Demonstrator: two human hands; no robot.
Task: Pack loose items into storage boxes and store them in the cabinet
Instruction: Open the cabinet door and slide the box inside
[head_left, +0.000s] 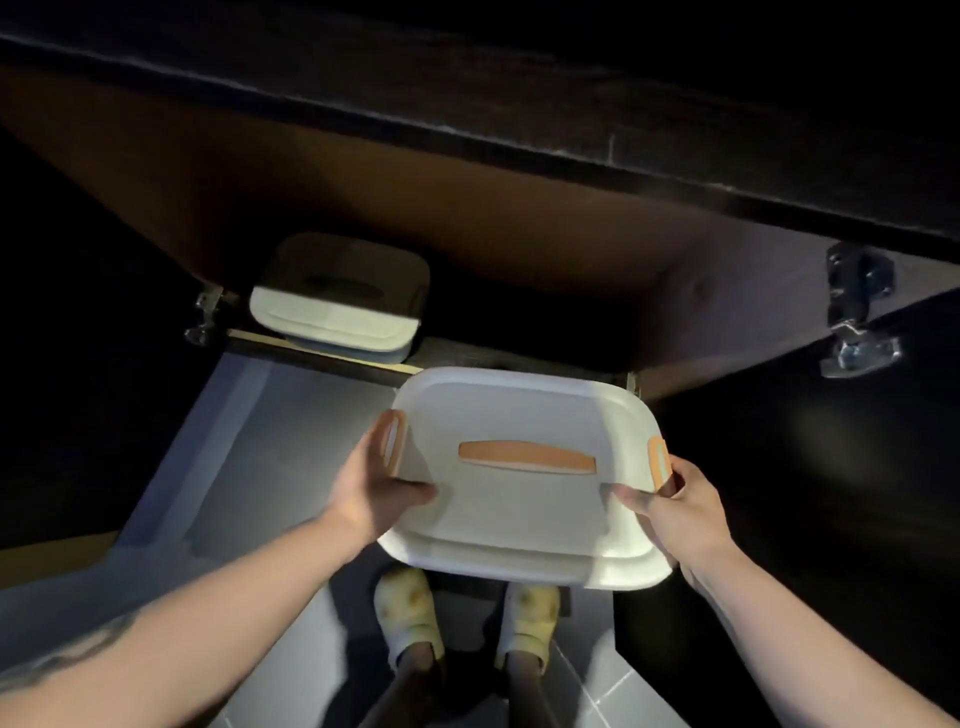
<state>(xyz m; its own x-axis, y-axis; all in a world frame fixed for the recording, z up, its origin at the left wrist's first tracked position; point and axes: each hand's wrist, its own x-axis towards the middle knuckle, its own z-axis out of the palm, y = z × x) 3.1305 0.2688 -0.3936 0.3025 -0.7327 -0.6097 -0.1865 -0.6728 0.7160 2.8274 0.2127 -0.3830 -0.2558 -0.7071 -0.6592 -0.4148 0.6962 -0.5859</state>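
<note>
Your left hand and right hand each have a grip clamped on a side of the white storage box, thumbs lying on its lid and fingers curled under the edges by the orange latches. You are holding it level above your feet, just in front of the open cabinet. So the step in hand looks like the storing one. Inside the cabinet, to the left of your box, a second lidded box already sits. Next you will likely need to lower the box and slide it in beside that one, clear of the hinge on the right.
</note>
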